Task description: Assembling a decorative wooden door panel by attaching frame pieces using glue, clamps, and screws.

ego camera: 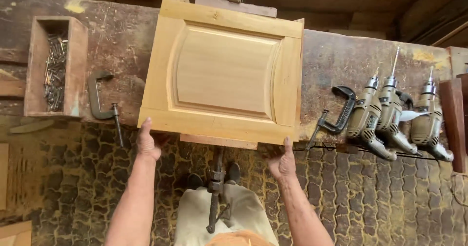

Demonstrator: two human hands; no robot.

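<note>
A pale wooden cabinet door (pixel 224 70) with a raised centre panel lies on a worn workbench (pixel 122 36), its near edge jutting past the bench front. My left hand (pixel 147 141) grips the near left corner, thumb on top. At the near right corner my right hand (pixel 282 160) holds the edge the same way. A strip of wood (pixel 218 141) shows under the door's near edge, and a bar clamp (pixel 215 187) hangs below it between my arms.
A wooden box of nails (pixel 55 66) sits at the left with a C-clamp (pixel 101 100) beside it. Right of the door lie another C-clamp (pixel 336 114) and three electric drills (pixel 395 114). Below is a cobbled floor (pixel 73 187).
</note>
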